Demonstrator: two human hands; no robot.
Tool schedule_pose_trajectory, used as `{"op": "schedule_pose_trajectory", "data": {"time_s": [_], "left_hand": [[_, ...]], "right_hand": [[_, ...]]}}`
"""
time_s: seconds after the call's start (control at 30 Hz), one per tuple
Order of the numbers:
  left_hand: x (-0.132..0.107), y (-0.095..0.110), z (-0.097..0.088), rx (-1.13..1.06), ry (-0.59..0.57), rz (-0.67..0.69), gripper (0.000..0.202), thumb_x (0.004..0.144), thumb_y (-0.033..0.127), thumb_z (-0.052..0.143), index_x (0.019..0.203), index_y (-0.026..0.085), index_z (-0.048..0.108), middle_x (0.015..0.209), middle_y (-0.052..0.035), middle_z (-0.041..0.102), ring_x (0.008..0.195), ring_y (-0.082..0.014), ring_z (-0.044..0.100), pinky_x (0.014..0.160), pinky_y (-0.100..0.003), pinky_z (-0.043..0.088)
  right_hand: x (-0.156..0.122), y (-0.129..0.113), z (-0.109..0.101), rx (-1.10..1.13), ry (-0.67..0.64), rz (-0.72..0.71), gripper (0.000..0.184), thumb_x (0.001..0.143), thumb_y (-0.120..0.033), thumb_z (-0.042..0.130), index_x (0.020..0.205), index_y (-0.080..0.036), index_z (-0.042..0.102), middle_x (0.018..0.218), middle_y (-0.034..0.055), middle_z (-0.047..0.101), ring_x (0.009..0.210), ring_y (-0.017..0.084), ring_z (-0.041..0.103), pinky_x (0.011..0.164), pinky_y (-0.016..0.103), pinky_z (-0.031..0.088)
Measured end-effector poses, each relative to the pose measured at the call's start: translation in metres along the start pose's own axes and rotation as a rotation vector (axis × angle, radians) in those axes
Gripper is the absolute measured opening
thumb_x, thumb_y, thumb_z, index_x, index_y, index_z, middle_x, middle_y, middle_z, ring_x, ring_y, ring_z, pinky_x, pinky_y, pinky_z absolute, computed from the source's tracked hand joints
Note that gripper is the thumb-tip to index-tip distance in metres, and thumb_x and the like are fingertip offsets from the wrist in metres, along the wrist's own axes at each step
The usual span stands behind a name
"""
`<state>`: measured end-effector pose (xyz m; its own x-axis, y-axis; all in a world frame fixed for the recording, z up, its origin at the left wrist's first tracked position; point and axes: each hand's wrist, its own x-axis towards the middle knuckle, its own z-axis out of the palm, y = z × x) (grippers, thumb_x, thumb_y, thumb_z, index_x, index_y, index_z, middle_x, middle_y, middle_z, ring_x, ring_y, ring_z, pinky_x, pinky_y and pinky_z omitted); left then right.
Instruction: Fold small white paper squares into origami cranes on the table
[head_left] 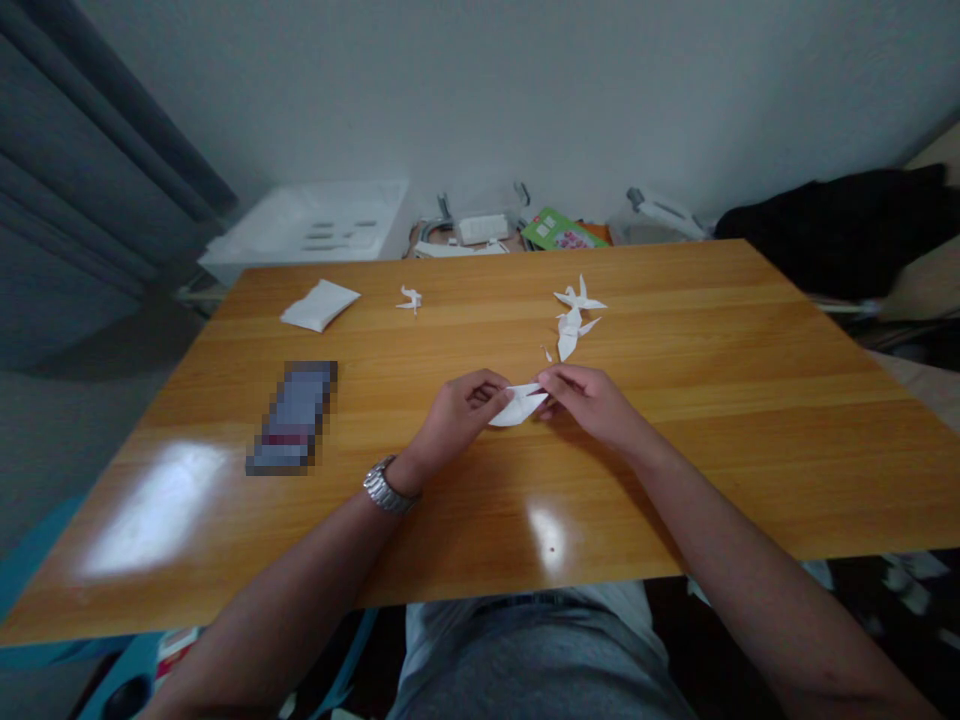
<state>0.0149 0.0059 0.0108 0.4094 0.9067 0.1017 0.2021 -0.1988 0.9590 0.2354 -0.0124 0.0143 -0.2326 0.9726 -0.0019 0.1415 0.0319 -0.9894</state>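
Note:
A small folded piece of white paper (519, 405) lies between my two hands on the wooden table (750, 400). My left hand (459, 412), with a metal watch (386, 487) on its wrist, pinches the paper's left side with closed fingers. My right hand (589, 398) pinches its right end, fingers pressed together. Just beyond my hands lie two finished white paper cranes (576, 315), and a smaller one (410, 298) sits farther left.
A stack of white paper sheets (319, 304) lies at the far left of the table. A blurred flat object (294, 416) rests left of my hands. Behind the table are a white tray (307, 225), a green booklet (562, 230) and dark cloth (840, 235).

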Motion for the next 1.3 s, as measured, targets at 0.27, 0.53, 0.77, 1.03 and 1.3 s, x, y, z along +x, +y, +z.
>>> {"op": "schedule_pose_trajectory", "data": {"time_s": [0.27,0.53,0.77,1.03,1.3], "left_hand": [[0.004,-0.009,0.0,-0.17,0.138,-0.034,0.03,0.084,0.041,0.075,0.093,0.016,0.061,0.083,-0.0035,0.069,0.073,-0.0125,0.066,0.066,-0.022,0.053],[0.002,-0.011,0.008,-0.301,0.114,-0.081,0.029,0.085,0.036,0.074,0.09,0.018,0.051,0.086,-0.0034,0.069,0.075,-0.0137,0.069,0.07,-0.027,0.059],[0.001,-0.015,0.01,-0.143,0.082,-0.013,0.024,0.088,0.033,0.07,0.088,0.017,0.052,0.086,-0.0026,0.066,0.08,-0.0139,0.068,0.074,-0.026,0.056],[-0.004,-0.002,0.011,-0.031,0.057,0.017,0.035,0.09,0.037,0.07,0.116,0.018,0.056,0.104,-0.0074,0.072,0.091,-0.0181,0.073,0.075,-0.027,0.06],[-0.005,-0.001,0.005,0.237,0.064,0.094,0.011,0.092,0.025,0.064,0.1,0.019,0.068,0.093,-0.0014,0.073,0.079,-0.0128,0.069,0.072,-0.022,0.054]], "right_hand": [[-0.004,-0.001,0.014,0.061,-0.054,0.003,0.042,0.081,-0.055,0.076,0.102,-0.02,0.065,0.096,0.007,0.072,0.083,0.019,0.069,0.071,0.031,0.059],[-0.002,0.004,0.018,0.041,-0.007,-0.017,0.035,0.085,-0.043,0.074,0.109,-0.021,0.063,0.105,0.0088,0.072,0.091,0.021,0.071,0.079,0.034,0.06],[-0.001,0.006,0.015,-0.066,0.046,-0.093,0.028,0.091,-0.037,0.068,0.112,-0.02,0.069,0.113,0.0093,0.075,0.099,0.021,0.072,0.091,0.036,0.058],[-0.004,0.001,0.016,-0.245,0.05,-0.123,0.021,0.092,-0.03,0.065,0.107,-0.019,0.075,0.106,0.0076,0.078,0.091,0.021,0.074,0.083,0.033,0.058],[-0.004,0.003,0.017,-0.341,0.076,-0.189,0.019,0.091,-0.026,0.064,0.105,-0.021,0.075,0.102,0.0049,0.078,0.086,0.019,0.073,0.081,0.031,0.057]]}}
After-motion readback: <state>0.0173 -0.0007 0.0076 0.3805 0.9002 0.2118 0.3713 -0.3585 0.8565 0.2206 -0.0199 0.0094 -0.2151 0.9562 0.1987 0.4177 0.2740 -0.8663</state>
